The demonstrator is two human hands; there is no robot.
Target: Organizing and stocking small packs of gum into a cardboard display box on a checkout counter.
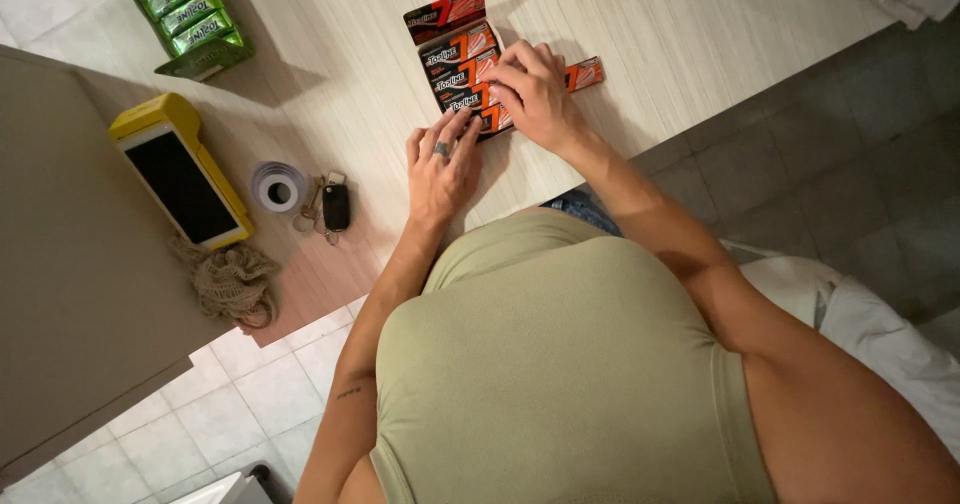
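i see both hands working on a display box of orange-and-black gum packs [462, 74] that lies flat on the pale wood-grain tabletop [660, 34], right in front of the body. my left hand [440, 169] rests at the box's near end, fingers laid flat and spread against its edge, palm down; it closes on nothing, it only presses and steadies, probably so the box does not slide. my right hand [535, 94] lies over the right side of the box with fingers curled down onto the packs; whether the grip pinches a single pack or just pushes on the row, i cannot tell, since the fingertips hide the contact. a loose orange pack [585, 72] pokes out from under that hand to the right, lying flat on the tabletop.

the box's long axis runs away from me, tilted a little leftward at the far end, where its opened flap stands. the packs inside lie crosswise, stacked one behind another along that axis.

well apart on the left sit a green gum display box [190, 16], a yellow card terminal [180, 169], a roll of receipt paper [277, 186], a car key [335, 204] and a bundle of twine mesh [232, 282].
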